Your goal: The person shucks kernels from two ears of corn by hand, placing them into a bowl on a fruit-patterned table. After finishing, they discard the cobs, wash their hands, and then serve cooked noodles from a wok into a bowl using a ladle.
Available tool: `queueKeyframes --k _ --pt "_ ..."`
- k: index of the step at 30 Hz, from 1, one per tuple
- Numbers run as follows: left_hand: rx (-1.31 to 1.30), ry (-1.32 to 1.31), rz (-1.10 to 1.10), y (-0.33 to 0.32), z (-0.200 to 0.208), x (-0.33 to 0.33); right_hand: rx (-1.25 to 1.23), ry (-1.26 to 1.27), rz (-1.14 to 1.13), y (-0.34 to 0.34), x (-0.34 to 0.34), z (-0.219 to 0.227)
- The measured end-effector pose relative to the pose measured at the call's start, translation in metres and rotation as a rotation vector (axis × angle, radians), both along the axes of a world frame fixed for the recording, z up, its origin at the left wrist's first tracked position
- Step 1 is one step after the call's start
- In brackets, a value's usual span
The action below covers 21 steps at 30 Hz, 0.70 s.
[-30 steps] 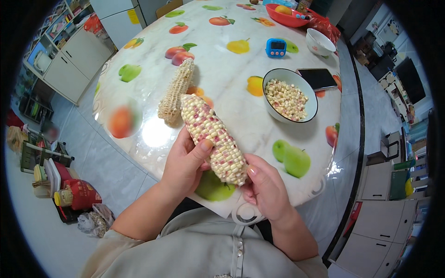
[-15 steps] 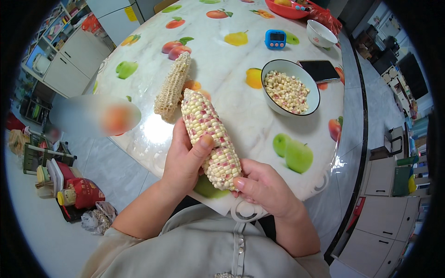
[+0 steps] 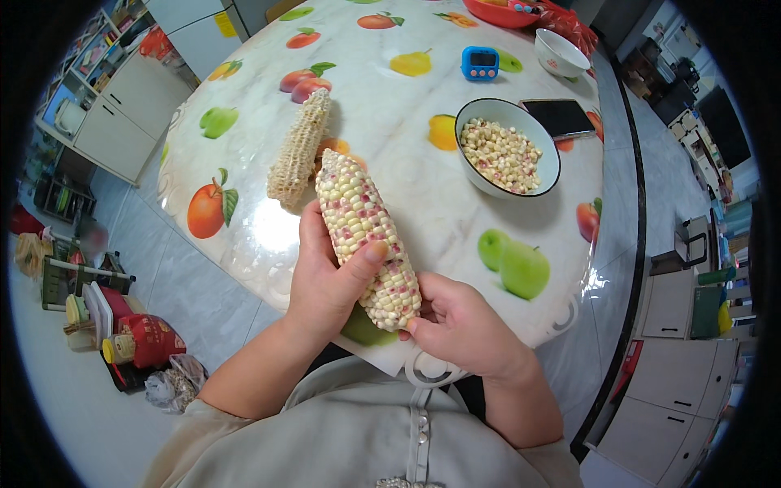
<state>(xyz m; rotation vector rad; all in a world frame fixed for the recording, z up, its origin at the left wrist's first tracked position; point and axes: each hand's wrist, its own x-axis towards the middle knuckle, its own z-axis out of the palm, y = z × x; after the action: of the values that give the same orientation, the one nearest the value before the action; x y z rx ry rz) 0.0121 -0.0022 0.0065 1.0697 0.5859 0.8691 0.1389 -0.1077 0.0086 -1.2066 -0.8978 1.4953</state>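
Note:
An ear of corn [image 3: 370, 236] with cream and purplish-red kernels is held tilted over the near edge of the table. My left hand [image 3: 329, 272] wraps round its middle, the thumb lying across the kernels. At the ear's near end, my right hand [image 3: 460, 321] is closed with thumb and fingers pinching the base; its fingertips are partly hidden. Beyond the ear lie bare corn cobs [image 3: 299, 150], stripped of kernels. Off to the right stands a pale bowl [image 3: 554, 172] with a dark rim, holding loose kernels [image 3: 500, 156].
A black phone [image 3: 561, 119] lies beside the bowl. Farther back are a blue digital timer [image 3: 480, 63], a white bowl [image 3: 561, 54] and a red basin [image 3: 500, 13]. The fruit-patterned tabletop [image 3: 390, 114] has a rounded edge near my body.
My right thumb has shifted down from the kernels to the very base of the ear. My left thumb has slid slightly right across the kernels.

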Motion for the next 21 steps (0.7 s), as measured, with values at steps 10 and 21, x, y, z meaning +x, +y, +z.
queueKeyframes --k 10,21 --pt "0.032 0.044 -0.024 0.001 0.001 0.001 -0.122 -0.013 -0.036 0.004 0.001 0.007" --pt "-0.061 -0.009 -0.025 0.003 0.002 0.002 -0.141 0.183 0.054 0.002 0.01 0.02"
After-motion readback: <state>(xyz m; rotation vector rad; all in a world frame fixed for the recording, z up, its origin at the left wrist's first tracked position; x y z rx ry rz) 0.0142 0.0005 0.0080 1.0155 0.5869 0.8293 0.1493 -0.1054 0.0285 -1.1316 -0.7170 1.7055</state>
